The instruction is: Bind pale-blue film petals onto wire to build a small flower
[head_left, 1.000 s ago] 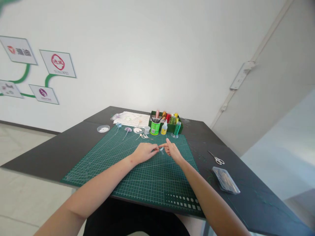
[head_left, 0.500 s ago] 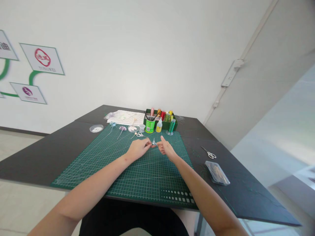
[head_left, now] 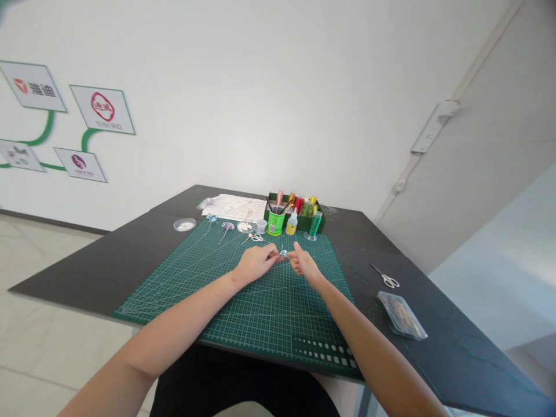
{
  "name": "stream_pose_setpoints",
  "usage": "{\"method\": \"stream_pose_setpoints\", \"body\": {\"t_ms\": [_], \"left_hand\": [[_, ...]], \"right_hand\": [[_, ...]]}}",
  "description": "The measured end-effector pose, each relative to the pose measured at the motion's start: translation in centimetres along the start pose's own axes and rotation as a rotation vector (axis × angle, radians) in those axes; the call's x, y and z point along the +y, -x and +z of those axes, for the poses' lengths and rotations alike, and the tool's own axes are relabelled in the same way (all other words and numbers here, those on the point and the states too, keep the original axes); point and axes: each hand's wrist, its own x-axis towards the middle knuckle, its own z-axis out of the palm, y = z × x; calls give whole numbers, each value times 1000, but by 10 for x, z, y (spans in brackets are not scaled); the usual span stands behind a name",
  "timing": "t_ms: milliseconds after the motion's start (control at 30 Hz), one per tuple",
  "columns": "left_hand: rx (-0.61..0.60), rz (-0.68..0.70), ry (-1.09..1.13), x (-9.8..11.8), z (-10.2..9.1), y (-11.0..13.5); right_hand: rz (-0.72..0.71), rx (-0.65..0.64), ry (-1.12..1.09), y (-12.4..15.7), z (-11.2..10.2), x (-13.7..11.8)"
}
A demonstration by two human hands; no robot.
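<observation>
Over the green cutting mat (head_left: 260,313), a small pale blue flower piece (head_left: 284,253) is held between my two hands. My left hand (head_left: 258,262) is closed, with thumb and fingertips pinching its left side. On the other side my right hand (head_left: 306,268) has its fingers curled against the piece, the thumb pointing up. Fine details of the piece are too small to make out. White-handled scissors (head_left: 258,237) lie just beyond my left hand. A blue flower (head_left: 211,218) and a purple flower (head_left: 227,226), both on thin stems, rest farther back.
Along the back stand a green can of tools (head_left: 275,223), a glue bottle (head_left: 292,223), a green thread spool (head_left: 315,225) and a dark green box (head_left: 322,222) of spools. To the right lie more scissors (head_left: 386,278) and a clear plastic case (head_left: 402,315). A shallow dish (head_left: 185,225) sits at left.
The view has turned left, so everything appears shifted right. Between my fingers, the blue piece looks lower and rounder than its earlier pointed shape. Both hands keep nearly the same pose.
</observation>
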Motion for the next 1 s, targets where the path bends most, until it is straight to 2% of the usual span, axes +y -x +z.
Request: {"method": "stream_pose_setpoints", "body": {"t_ms": [300, 433, 600, 767, 1000], "left_hand": [[56, -42, 146, -3, 2, -2], [56, -62, 194, -4, 4, -3], [70, -79, 199, -6, 5, -5], [90, -99, 256, -10, 9, -6], [102, -173, 479, -18, 21, -9]], "right_hand": [[-53, -19, 34, -1, -2, 3], [-92, 2, 191, -1, -1, 2], [-232, 17, 373, -1, -2, 2], [-283, -28, 368, -3, -3, 6], [-299, -39, 350, -4, -4, 8]]}}
